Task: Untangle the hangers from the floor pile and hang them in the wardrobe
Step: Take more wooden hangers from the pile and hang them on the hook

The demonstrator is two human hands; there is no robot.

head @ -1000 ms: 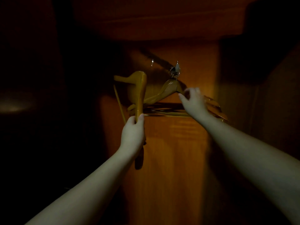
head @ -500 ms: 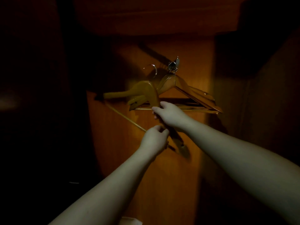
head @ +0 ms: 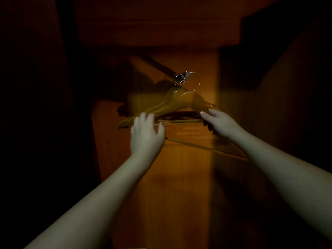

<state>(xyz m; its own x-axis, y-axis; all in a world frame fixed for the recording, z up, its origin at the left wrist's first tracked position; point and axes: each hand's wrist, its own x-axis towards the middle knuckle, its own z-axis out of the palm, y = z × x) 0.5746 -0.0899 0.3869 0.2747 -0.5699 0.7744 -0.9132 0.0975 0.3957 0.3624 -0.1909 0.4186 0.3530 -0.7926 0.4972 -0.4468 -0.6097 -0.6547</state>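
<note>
Several wooden hangers (head: pixel 159 109) hang by metal hooks (head: pixel 178 80) from a dark wardrobe rod (head: pixel 158 64). In front of them is one more wooden hanger (head: pixel 191 101), motion-blurred, its wire hook (head: pixel 196 79) up beside the hung hooks; whether it sits on the rod I cannot tell. Its thin crossbar (head: pixel 206 147) slants down to the right. My right hand (head: pixel 221 124) grips this hanger's right arm, thumb on top. My left hand (head: pixel 146 134) is spread with relaxed fingers, touching the hangers' left ends.
The wardrobe is dim. An orange-brown wooden back panel (head: pixel 161 177) is lit in the middle, a wooden shelf or top board (head: pixel 158 27) runs overhead, and dark side walls (head: pixel 287 105) close in on the left and right.
The hanger swung from a tilted position to level, with its hook now beside the hung ones. My left hand let go of it and moved up left; my right hand shifted to its right arm.
</note>
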